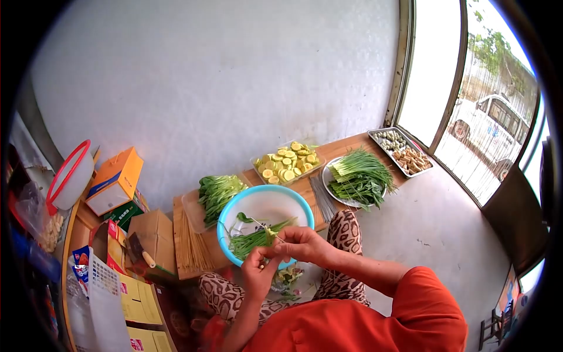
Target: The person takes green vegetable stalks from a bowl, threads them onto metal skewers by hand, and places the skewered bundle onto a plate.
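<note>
At the blue-rimmed basin (267,189): right hand (308,246), which pinched a thin stick (258,223); left hand (260,273), curled, whose hold could not be told; green stalks (252,243) lay within.

Legible text: none confirmed; printed surfaces as follows. Blue packets (81,258), left side: white lettering with red, too small to read. Yellow boxes (138,302), lower left: red labels with pale marks, unreadable. Red-and-yellow box (115,246): small print on its side, blurred. Green box (130,212): light print, illegible. Orange-and-white carton (114,182): blue band, any wording indistinct. White vehicle (491,124), outside the doorway: faint side markings, undecipherable.
</note>
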A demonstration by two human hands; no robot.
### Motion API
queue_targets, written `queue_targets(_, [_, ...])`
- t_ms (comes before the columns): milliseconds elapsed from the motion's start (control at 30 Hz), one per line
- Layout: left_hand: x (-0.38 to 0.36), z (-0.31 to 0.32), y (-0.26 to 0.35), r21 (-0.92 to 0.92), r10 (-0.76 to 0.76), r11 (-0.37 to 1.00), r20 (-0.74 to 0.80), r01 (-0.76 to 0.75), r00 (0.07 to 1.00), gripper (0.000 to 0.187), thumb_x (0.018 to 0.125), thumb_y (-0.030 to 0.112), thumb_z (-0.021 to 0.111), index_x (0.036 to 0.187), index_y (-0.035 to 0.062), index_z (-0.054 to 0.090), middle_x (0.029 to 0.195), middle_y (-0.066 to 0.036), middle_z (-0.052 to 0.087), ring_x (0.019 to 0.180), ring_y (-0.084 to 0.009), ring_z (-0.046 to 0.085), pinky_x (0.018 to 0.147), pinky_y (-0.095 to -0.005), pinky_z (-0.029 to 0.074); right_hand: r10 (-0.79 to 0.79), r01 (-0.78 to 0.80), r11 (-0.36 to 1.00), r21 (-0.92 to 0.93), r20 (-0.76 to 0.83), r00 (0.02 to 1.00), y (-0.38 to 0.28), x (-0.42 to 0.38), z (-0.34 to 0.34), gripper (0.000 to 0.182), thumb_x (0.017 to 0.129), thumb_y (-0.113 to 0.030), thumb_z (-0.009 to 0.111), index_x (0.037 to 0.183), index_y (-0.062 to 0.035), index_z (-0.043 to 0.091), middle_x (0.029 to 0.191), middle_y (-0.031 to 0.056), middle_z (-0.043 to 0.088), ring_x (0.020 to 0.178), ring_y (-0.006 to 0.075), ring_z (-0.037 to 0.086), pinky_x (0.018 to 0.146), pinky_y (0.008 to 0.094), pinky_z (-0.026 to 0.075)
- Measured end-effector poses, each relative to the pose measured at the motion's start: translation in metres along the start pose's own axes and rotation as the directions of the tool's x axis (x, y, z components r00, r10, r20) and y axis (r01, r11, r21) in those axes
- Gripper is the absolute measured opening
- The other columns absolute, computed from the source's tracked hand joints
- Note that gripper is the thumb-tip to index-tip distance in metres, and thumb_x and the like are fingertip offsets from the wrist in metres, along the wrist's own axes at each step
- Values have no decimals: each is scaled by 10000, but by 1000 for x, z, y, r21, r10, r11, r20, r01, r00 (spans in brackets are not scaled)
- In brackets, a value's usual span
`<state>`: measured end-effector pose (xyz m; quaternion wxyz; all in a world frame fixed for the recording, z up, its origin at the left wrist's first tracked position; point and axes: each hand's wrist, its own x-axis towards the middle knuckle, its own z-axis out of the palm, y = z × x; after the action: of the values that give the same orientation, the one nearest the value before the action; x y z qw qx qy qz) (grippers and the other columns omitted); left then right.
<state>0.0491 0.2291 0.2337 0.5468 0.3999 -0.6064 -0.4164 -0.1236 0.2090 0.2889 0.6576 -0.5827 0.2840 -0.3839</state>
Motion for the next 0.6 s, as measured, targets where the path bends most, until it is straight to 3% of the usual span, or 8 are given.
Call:
queue_targets(33, [-2,2,2,-192,-49,980,7,49,999,127,844,31,684,938,21,600,808,-5,663,676,-35,570,576,-172,422,14,-14,1000,11,15,1000,1,0,2,161,951,-214,583,1017,-67,593,773,-40,572,680,21,482,566,188,350])
queue_targets(67, [-3,1,0,-266,-59,962,28,64,998,102,880,32,645,965,7,595,831,-26,663,740,-72,610,659,-188,468,26,-27,1000,9,23,999,3,2,4,161,951,-214,583,1017,-67,593,773,-40,572,680,21,482,566,188,350])
queue_targets(133, [0,-7,2,-273,-85,958,15,86,996,101,889,34,631,980,7,596,838,-35,664,753,-79,612,682,-202,479,-70,71,996,58,-28,997,11,6,6,181,955,-191,566,1083,-64,588,787,-36,578,653,18,466,551,183,344])
queue_targets(200, [5,-17,5,-305,-171,938,6,165,985,103,908,35,595,1007,6,598,864,-52,669,765,-91,609,706,-224,489,37,-41,997,-62,-72,997,-8,4,3,229,980,-179,501,1161,-60,577,766,-24,588,575,20,426,503,174,329])
queue_targets(267, [16,-29,10,-288,-216,935,-3,206,976,141,900,53,599,1032,4,584,875,-47,665,727,-86,588,695,-219,483,95,-110,986,-126,-122,988,-10,5,0,246,996,-181,464,1177,-55,576,710,-17,576,528,25,404,480,173,326])
queue_targets(300, [19,-33,4,-287,-205,938,-12,193,979,155,903,123,591,1040,58,560,886,-22,656,701,-49,556,532,-164,334,111,-130,983,-133,-142,984,-7,6,-1,254,1002,-181,451,1181,-51,576,674,-15,565,509,28,398,473,175,327])
queue_targets(367, [28,-39,6,-348,-218,917,-21,197,976,154,924,149,581,1049,64,552,859,-4,621,662,-45,538,487,-162,290,66,-88,984,-158,-140,988,-3,6,0,250,1006,-178,444,1158,-38,584,627,-16,537,499,31,411,471,179,331])
queue_targets(600, [45,-41,-4,-481,-268,846,-9,230,964,192,925,192,601,1061,60,573,858,-12,617,634,-63,553,457,-165,282,144,-195,931,-308,-183,973,-8,4,4,214,978,-144,480,1068,-12,623,574,-30,454,520,44,415,487,220,349])
